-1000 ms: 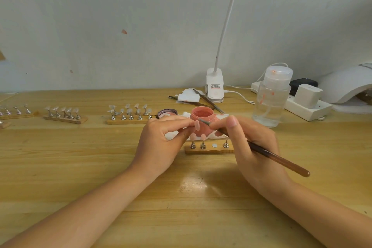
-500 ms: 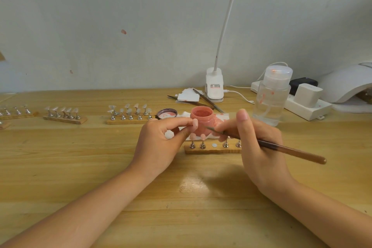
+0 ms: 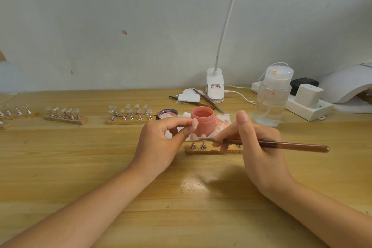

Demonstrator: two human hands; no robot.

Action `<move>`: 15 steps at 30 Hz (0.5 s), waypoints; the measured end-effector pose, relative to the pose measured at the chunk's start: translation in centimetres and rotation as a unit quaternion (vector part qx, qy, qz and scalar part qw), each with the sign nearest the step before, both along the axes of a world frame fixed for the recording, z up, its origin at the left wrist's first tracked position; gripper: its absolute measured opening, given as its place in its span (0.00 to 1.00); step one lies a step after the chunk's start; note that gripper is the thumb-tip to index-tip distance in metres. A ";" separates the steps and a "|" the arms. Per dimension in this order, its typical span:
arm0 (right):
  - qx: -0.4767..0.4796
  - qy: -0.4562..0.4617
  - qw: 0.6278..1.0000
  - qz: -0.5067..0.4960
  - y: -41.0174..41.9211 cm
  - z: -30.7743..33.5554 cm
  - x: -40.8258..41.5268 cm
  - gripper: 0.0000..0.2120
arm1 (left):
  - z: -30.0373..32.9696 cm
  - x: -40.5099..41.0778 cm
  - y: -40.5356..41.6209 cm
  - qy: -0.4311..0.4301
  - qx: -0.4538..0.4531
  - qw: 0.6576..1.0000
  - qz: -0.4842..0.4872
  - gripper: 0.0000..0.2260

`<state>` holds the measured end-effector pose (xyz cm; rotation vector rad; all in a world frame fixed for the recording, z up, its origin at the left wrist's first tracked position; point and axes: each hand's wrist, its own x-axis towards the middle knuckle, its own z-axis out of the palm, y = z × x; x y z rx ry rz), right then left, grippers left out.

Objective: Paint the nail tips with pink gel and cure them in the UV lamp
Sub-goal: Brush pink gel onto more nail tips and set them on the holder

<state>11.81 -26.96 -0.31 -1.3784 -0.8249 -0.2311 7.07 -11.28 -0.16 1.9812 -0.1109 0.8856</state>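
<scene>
Pink gel fills the open jar (image 3: 202,120) on a stained wipe (image 3: 222,120); the left hand (image 3: 161,143) pinches a pink nail tip (image 3: 194,123) between thumb and forefinger just beside that jar; the right hand (image 3: 259,147) grips a brown brush (image 3: 281,144), bristles pointing left above the near wooden stand (image 3: 211,149); the white UV lamp (image 3: 346,84) sits far right.

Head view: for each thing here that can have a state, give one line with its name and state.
Pink gel jar: open, upright.
Jar lid: off, beside the jar.
Nail tip: pinched in the left hand.
Brush: gripped by the right hand.
Pump bottle: upright, capped.
Near wooden stand: holders partly hidden.
</scene>
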 end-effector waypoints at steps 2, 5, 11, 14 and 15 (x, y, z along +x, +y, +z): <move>-0.009 -0.038 0.999 -0.011 0.1 0.2 0.0 0.18 | 0.0 0.0 0.1 -0.001 0.005 1.000 0.001 0.04; -0.045 -0.051 0.998 -0.007 0.1 0.2 0.1 0.16 | -0.1 -0.1 0.1 -0.002 0.021 1.000 0.008 0.08; -0.078 -0.141 0.985 -0.052 0.0 0.2 0.2 0.19 | 0.0 -0.2 0.1 -0.015 0.046 0.999 0.016 0.12; -0.087 -0.127 0.987 -0.044 -0.1 0.1 0.3 0.22 | -0.1 -0.1 0.1 -0.018 0.053 0.998 0.024 0.12; -0.075 -0.119 0.989 -0.038 -0.2 0.0 0.3 0.25 | -0.1 -0.1 0.1 -0.015 0.050 0.998 0.028 0.13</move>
